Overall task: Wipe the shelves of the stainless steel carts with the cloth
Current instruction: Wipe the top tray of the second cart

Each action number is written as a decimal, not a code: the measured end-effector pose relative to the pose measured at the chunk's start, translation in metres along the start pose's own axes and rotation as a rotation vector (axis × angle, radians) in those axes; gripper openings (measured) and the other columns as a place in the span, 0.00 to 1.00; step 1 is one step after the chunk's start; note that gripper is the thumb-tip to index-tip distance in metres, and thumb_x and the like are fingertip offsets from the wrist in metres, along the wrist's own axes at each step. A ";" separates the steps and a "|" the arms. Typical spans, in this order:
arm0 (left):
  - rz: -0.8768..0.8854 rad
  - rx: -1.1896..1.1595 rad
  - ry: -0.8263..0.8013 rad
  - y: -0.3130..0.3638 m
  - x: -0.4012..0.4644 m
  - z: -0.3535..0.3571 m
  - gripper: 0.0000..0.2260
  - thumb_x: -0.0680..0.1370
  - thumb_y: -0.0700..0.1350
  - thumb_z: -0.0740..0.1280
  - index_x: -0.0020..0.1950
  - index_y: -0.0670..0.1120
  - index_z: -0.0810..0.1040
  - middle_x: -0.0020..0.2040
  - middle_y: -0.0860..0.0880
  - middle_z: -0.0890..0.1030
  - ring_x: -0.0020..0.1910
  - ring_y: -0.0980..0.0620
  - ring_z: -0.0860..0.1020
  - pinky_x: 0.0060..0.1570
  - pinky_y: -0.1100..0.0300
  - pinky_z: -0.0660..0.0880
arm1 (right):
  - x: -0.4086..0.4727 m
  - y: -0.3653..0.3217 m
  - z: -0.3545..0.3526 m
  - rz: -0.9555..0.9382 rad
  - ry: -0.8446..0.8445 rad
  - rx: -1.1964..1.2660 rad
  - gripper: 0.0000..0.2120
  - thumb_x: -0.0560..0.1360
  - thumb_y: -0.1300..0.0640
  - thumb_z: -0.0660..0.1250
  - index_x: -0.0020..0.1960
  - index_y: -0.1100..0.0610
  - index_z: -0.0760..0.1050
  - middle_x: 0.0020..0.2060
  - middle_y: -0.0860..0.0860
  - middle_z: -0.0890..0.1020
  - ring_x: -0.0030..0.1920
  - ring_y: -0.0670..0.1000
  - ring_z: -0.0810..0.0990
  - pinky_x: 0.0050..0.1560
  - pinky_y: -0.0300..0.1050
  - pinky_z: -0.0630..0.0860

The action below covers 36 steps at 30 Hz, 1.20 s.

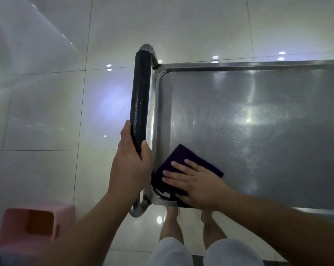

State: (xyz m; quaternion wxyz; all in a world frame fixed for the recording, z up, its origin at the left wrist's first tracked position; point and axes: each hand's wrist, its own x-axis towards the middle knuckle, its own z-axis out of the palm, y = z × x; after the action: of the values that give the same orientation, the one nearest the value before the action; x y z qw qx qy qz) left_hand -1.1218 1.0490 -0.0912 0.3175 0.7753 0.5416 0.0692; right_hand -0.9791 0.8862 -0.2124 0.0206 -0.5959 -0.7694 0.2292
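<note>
Pink plastic stool (30,226) at lower left on the glossy tiled floor (47,112); left hand (130,166) curled round the black padded handle (139,104) of the stainless steel cart (248,64); right hand (195,182) flat, fingers straight, pressing a folded dark purple cloth (183,160) onto the top shelf (248,121) at its near left corner; no readable writing or brand anywhere.

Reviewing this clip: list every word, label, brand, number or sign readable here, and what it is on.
None readable: no print shows on the cart shelf, the black handle grip, the purple cloth or the pink stool.
White marks at the cloth's near edge, by the right hand: too small to tell whether they are text.
</note>
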 end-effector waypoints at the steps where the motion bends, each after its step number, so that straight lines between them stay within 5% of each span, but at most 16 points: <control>1: -0.006 -0.006 0.001 0.000 0.000 0.000 0.27 0.85 0.55 0.58 0.81 0.60 0.51 0.67 0.48 0.78 0.54 0.45 0.82 0.54 0.48 0.82 | 0.019 0.017 -0.013 0.041 0.033 -0.006 0.28 0.82 0.39 0.55 0.81 0.43 0.57 0.80 0.42 0.62 0.82 0.50 0.52 0.80 0.55 0.45; 4: -0.020 -0.014 0.005 -0.002 0.002 -0.001 0.27 0.84 0.55 0.58 0.81 0.62 0.51 0.68 0.50 0.78 0.55 0.45 0.82 0.55 0.48 0.81 | 0.087 0.080 -0.067 0.301 0.157 0.020 0.28 0.83 0.42 0.56 0.81 0.48 0.60 0.81 0.47 0.62 0.81 0.55 0.56 0.79 0.59 0.51; 10: -0.006 -0.025 0.001 -0.010 0.004 0.005 0.27 0.85 0.56 0.60 0.80 0.64 0.50 0.66 0.54 0.78 0.55 0.52 0.82 0.52 0.63 0.77 | 0.188 0.174 -0.142 0.702 0.201 0.136 0.30 0.85 0.43 0.47 0.84 0.50 0.45 0.83 0.48 0.47 0.82 0.58 0.40 0.80 0.62 0.39; 13: -0.016 -0.040 -0.006 -0.013 0.005 0.005 0.27 0.85 0.57 0.60 0.80 0.64 0.50 0.66 0.53 0.78 0.56 0.52 0.82 0.52 0.62 0.77 | 0.196 0.147 -0.135 0.658 0.218 0.123 0.31 0.84 0.43 0.48 0.84 0.50 0.45 0.83 0.48 0.47 0.82 0.59 0.41 0.80 0.62 0.41; 19: 0.002 -0.032 -0.011 -0.010 0.005 0.002 0.26 0.85 0.56 0.59 0.80 0.61 0.52 0.64 0.52 0.79 0.53 0.51 0.83 0.48 0.63 0.78 | 0.131 0.027 -0.077 0.280 0.128 0.128 0.27 0.83 0.42 0.52 0.81 0.44 0.59 0.81 0.43 0.58 0.82 0.56 0.49 0.80 0.61 0.48; 24: 0.013 -0.025 0.002 -0.009 0.002 0.003 0.27 0.85 0.55 0.59 0.81 0.61 0.51 0.70 0.50 0.77 0.59 0.50 0.81 0.52 0.63 0.77 | 0.037 -0.074 0.006 0.081 -0.027 0.232 0.28 0.83 0.41 0.53 0.82 0.41 0.52 0.81 0.41 0.56 0.82 0.50 0.43 0.80 0.60 0.51; 30: 0.016 -0.021 0.007 -0.010 0.002 0.002 0.27 0.86 0.54 0.60 0.82 0.60 0.51 0.72 0.50 0.75 0.61 0.49 0.80 0.55 0.60 0.77 | 0.035 -0.043 0.008 -0.111 -0.068 0.071 0.29 0.83 0.40 0.53 0.82 0.42 0.52 0.81 0.42 0.57 0.82 0.49 0.45 0.80 0.56 0.38; 33: 0.004 -0.037 0.010 -0.010 0.003 0.002 0.27 0.85 0.55 0.59 0.81 0.61 0.51 0.70 0.51 0.77 0.58 0.50 0.81 0.53 0.61 0.77 | 0.075 0.007 -0.027 0.058 0.043 0.036 0.30 0.81 0.41 0.56 0.81 0.43 0.54 0.81 0.44 0.60 0.81 0.53 0.54 0.80 0.59 0.49; 36: -0.002 -0.026 0.011 -0.010 0.003 0.004 0.27 0.85 0.55 0.60 0.81 0.61 0.51 0.68 0.52 0.77 0.56 0.52 0.81 0.49 0.68 0.74 | 0.131 0.075 -0.077 0.426 0.179 0.074 0.30 0.83 0.42 0.50 0.83 0.46 0.50 0.82 0.46 0.55 0.82 0.54 0.49 0.80 0.58 0.45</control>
State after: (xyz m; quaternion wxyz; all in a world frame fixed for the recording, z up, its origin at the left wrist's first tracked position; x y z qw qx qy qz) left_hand -1.1267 1.0522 -0.1003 0.3248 0.7701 0.5433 0.0800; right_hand -0.9256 1.0467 -0.2031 0.0620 -0.7616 -0.6125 0.2026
